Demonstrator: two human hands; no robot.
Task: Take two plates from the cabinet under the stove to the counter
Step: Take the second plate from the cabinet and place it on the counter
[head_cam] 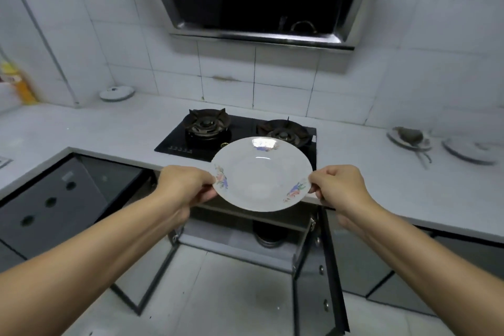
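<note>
Plate (pixel 261 174) held above open cabinet (pixel 272 243).

White floral plate (pixel 261 174) held level by left hand (pixel 185 185) and right hand (pixel 338 185) at opposite rims, above the counter (pixel 109 131) edge, black stove (pixel 240 136) behind, cabinet (pixel 245 240) open below

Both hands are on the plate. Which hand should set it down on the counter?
Probably the right hand. It grips the plate by its right rim, next to bare counter beside the stove. The left hand is nearer the counter's front edge.
</note>
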